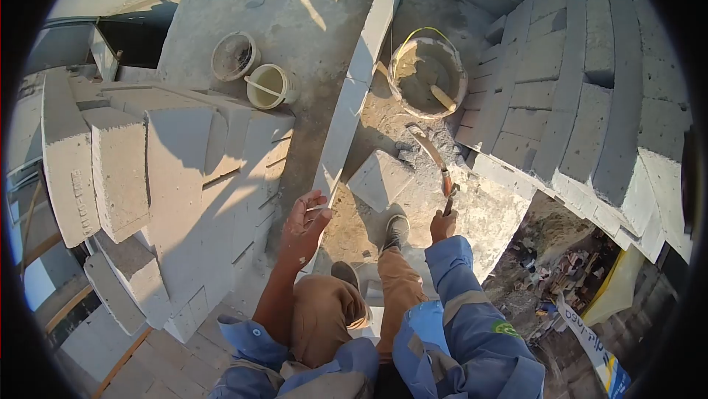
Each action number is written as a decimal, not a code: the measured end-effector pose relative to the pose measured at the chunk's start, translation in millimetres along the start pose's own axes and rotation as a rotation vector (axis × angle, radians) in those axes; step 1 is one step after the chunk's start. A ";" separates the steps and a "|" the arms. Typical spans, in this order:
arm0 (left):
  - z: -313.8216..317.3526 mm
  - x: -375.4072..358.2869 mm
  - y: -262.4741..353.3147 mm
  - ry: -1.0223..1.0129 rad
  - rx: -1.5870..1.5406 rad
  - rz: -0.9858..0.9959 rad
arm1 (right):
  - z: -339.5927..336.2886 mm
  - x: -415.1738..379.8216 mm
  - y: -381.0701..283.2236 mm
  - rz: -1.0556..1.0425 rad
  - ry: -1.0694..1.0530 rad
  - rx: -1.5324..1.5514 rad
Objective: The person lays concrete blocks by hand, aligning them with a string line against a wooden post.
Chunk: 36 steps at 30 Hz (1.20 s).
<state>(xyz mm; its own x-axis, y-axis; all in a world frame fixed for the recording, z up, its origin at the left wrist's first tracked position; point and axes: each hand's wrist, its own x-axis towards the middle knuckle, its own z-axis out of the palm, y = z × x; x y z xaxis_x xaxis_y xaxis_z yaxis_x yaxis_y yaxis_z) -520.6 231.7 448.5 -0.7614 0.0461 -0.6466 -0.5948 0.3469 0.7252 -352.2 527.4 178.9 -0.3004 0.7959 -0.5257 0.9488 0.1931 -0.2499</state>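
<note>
My left hand [302,228] is raised beside a low, narrow course of grey blocks [346,115], its fingers pinched on a short thin white stick [318,208]. The exact kind of stick is too small to tell. Lower right of centre, my right hand [443,227] is wrapped around the dark handle of a hammer [451,198], partly hidden by my fingers. Just beyond the hammer lies a curved blade with a reddish-brown handle [446,181], on the dusty floor. A loose block [380,179] rests between my hands, near my shoe.
A mortar bucket [462,78] holding a wooden-handled tool [442,98] stands ahead. Left of the course are a white bucket [293,88] and a round tub [256,56]. Block stacks [177,141] [546,89] flank me. A rubble-filled drop [549,251] opens at right.
</note>
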 end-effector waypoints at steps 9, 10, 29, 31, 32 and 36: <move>-0.4 96.2 139.8 -0.216 0.208 0.143 | 79.0 -6.4 -79.4 0.397 -0.105 0.478; 0.1 118.5 137.4 -0.222 0.155 0.069 | 80.8 -6.7 -90.9 0.420 -0.093 0.479; 94.9 405.8 -9.4 -0.746 0.622 -0.206 | 78.2 -53.4 -301.3 0.443 -0.181 0.960; 117.2 399.3 -17.9 -0.759 0.378 -0.383 | 77.2 -60.7 -281.9 0.254 -0.121 0.878; 126.0 392.6 -25.9 -0.770 0.113 -0.553 | 60.2 -57.0 -284.7 0.268 -0.122 0.881; 148.2 369.2 -24.4 -0.846 -0.021 -0.369 | 42.0 -44.0 -261.9 0.371 -0.323 0.428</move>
<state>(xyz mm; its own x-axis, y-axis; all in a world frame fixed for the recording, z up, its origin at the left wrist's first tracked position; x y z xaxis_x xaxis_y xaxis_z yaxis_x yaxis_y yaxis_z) -749.1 379.0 157.0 -0.0855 0.6082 -0.7892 -0.7735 0.4587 0.4373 -591.6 417.7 233.3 -0.0377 0.5404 -0.8405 0.8927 -0.3598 -0.2714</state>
